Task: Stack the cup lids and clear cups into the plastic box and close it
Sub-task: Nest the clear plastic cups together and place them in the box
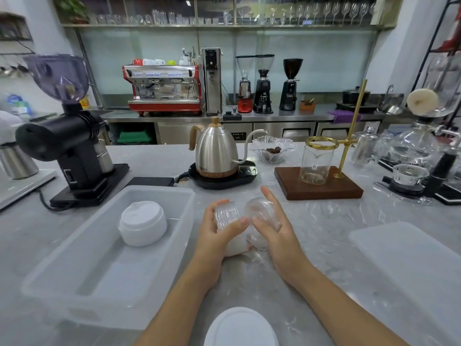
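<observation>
- Left hand (219,233) is wrapped around a stack of clear cups (228,217) lying on its side, thumb across the near side, fingers curled over the far side
- Right hand (273,227) has its fingers spread fairly wide and straight, palm pressed against a clear domed piece (262,216) at the right end of the stack; whether this is a cup or a lid cannot be told
- Something white (235,247) shows under the left palm, touching the counter; what it is cannot be told
- Both hands meet over the middle of the grey marble counter (324,221), forearms coming in from the near edge
- Plastic box (74,258) sits open just left of the left hand, its long side running from near-left to far-right
- A stack of white cup lids (143,223) stands in the far end of the box, tilted a little
- Box lid (411,258) lies flat on the counter at the right, well apart from the box
- A white round lid (240,328) sits at the near edge between the forearms
- Far of the hands: a steel kettle (215,148) on its black base, a glass jar (315,162) on a wooden stand at the right, a black grinder (67,136) at the far left
</observation>
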`<state>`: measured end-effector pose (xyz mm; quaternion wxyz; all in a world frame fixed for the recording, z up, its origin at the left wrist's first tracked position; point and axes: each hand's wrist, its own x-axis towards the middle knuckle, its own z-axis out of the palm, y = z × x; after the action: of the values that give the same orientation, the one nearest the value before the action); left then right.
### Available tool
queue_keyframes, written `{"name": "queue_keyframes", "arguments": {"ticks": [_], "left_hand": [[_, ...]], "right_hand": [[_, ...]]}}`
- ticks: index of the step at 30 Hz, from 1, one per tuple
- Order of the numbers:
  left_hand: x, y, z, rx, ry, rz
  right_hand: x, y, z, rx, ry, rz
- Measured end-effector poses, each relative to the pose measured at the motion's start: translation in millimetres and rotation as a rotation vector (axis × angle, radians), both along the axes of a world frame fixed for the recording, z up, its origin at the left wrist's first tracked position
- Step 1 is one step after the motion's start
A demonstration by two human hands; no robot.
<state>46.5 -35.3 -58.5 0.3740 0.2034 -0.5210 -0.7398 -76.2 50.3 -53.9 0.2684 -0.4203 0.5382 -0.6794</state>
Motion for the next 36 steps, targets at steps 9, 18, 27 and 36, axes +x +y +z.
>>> {"name": "queue_keyframes", "arguments": {"ticks": [9, 18, 27, 36], "left_hand": [[-1, 9, 1, -0.145, -0.036, -0.017], [-1, 12, 1, -0.16, -0.063, -0.006], [-2, 15, 4, -0.046, -0.112, -0.09], [0, 15, 10, -0.064, -0.15, -0.069]], "right_hand": [[21, 4, 10, 0.009, 0.098, 0.028], [31, 7, 11, 0.098, 0.025, 0.216], [35, 11, 15, 0.181, 0.196, 0.179], [29, 13, 16, 0.232, 0.324, 0.236]]}}
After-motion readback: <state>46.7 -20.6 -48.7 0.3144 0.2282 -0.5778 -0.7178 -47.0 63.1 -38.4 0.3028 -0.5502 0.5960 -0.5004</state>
